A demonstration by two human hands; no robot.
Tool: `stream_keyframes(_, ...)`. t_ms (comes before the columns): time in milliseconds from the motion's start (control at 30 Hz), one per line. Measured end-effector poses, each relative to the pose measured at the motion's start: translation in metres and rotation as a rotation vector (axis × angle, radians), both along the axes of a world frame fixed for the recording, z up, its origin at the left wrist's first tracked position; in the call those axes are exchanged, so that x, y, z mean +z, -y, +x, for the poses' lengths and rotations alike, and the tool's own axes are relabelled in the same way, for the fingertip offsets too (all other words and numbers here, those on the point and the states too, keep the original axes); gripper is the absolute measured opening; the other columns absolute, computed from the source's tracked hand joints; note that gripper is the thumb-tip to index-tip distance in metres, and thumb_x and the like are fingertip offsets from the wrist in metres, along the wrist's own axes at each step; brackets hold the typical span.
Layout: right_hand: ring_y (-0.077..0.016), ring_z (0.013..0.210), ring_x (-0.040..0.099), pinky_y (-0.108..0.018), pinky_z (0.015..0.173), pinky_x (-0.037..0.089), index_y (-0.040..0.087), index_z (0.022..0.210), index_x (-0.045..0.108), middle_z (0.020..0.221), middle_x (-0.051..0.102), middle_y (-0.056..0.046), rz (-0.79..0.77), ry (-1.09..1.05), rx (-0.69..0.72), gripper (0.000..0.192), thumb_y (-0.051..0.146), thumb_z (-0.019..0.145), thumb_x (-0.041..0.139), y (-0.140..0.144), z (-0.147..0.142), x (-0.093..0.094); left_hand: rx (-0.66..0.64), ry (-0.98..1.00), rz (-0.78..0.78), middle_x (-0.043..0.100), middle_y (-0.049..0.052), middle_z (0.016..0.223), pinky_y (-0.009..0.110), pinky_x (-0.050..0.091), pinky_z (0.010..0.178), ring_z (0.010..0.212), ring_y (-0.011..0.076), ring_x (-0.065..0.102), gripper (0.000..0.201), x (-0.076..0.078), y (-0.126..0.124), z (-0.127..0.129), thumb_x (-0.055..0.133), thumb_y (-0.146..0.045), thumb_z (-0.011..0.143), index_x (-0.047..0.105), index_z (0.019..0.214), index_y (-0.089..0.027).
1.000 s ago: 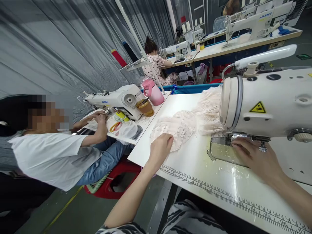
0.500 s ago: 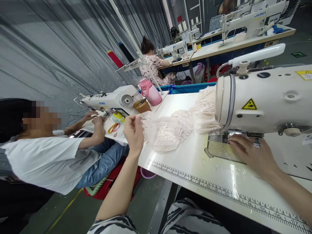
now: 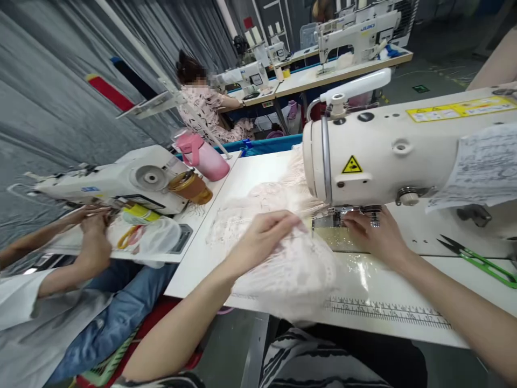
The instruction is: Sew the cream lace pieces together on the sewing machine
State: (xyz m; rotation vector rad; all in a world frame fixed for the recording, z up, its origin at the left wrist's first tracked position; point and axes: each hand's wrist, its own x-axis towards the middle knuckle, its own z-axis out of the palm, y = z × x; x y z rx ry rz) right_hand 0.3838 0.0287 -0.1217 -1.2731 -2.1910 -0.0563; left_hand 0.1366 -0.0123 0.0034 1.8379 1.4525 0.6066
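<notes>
Lace fabric hangs below the pinched fingers of the left hand, draped over the counter. Likely light, soft and easily snagged, it suits a gathered-edge hold. The right hand curls beneath the sewing machine, its grip unclear.

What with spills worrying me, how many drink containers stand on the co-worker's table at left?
2: a pink bottle by the far edge of the table and an amber cup in front, beside the sewing machine, which may hide others.
</notes>
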Motion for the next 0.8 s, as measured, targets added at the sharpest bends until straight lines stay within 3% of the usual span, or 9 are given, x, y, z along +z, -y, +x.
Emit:
stream_keyframes(33,-0.0194,0.066,0.058,-0.038,0.077,0.041,0.02,0.096,0.07,0.063,0.066,-0.003,-0.015,-0.006,-0.014,0.027,0.027,0.091,0.045,0.0,0.0,0.001,-0.091,-0.095,-0.036,0.063,0.0,0.067,0.023,0.038,0.047,0.05,0.012,0.052,0.037,-0.015,-0.01,0.007,0.04,-0.043,0.096,0.068,0.086,-0.02)
stream_keyframes(67,-0.0194,0.065,0.057,-0.038,0.078,0.041,0.02,0.097,0.071,0.06,0.063,-0.002,-0.032,-0.013,-0.026,0.027,0.026,0.091,0.044,0.0,0.0,0.002,-0.103,-0.215,0.002,0.064,0.001,0.07,0.024,0.038,0.049,0.051,0.0125,0.053,0.036,-0.029,-0.018,0.012,0.038,-0.04,0.097,0.068,0.091,-0.021)
stream_keyframes(133,-0.0193,0.062,0.054,-0.039,0.08,0.041,0.02,0.098,0.071,0.054,0.059,-0.001,-0.069,-0.033,-0.042,0.03,0.025,0.092,0.042,0.001,0.0,0.004,-0.067,-0.448,0.232,0.067,0.004,0.08,0.025,0.041,0.055,0.064,0.0159,0.059,0.028,-0.053,-0.027,0.02,0.042,-0.033,0.096,0.066,0.094,-0.019)
stream_keyframes(200,-0.0194,0.063,0.054,-0.038,0.081,0.041,0.021,0.099,0.07,0.056,0.06,-0.001,-0.103,-0.064,-0.045,0.031,0.026,0.093,0.04,0.001,0.0,0.004,-0.081,-0.526,0.402,0.067,0.005,0.089,0.028,0.043,0.063,0.078,0.0186,0.061,0.024,-0.066,-0.025,0.024,0.043,-0.028,0.096,0.065,0.095,-0.02)
stream_keyframes(433,-0.0167,0.067,0.056,-0.035,0.079,0.039,0.023,0.082,0.064,0.073,0.067,0.0,-0.14,-0.054,0.023,0.027,0.037,0.092,0.044,0.005,-0.006,0.007,-0.312,-0.438,0.432,0.063,0.002,0.096,0.035,0.046,0.075,0.089,0.0208,0.058,0.014,-0.08,-0.005,0.042,0.061,-0.03,0.087,0.059,0.098,-0.021)
stream_keyframes(633,-0.0171,0.075,0.06,-0.035,0.079,0.04,0.023,0.07,0.061,0.081,0.068,0.002,-0.263,-0.034,0.128,0.024,0.041,0.085,0.054,0.007,-0.004,0.019,-0.286,-0.425,0.409,0.062,0.001,0.088,0.035,0.045,0.076,0.084,0.0197,0.059,0.004,-0.087,-0.015,0.047,0.058,-0.02,0.086,0.054,0.085,-0.02)
stream_keyframes(733,-0.0184,0.075,0.059,-0.034,0.076,0.041,0.023,0.079,0.064,0.08,0.067,0.001,-0.255,-0.076,0.039,0.012,0.03,0.084,0.056,0.006,-0.004,0.015,-0.235,-0.448,0.376,0.064,0.001,0.087,0.038,0.046,0.078,0.079,0.0191,0.061,0.004,-0.081,-0.023,0.044,0.057,-0.019,0.087,0.054,0.089,-0.019)
stream_keyframes(800,-0.0199,0.078,0.059,-0.033,0.073,0.042,0.023,0.086,0.067,0.081,0.068,-0.001,-0.204,-0.105,-0.048,0.013,0.028,0.084,0.054,0.004,-0.003,0.01,-0.207,-0.498,0.447,0.065,0.004,0.096,0.039,0.048,0.079,0.087,0.0221,0.061,0.009,-0.077,-0.022,0.044,0.056,-0.017,0.088,0.055,0.097,-0.018)
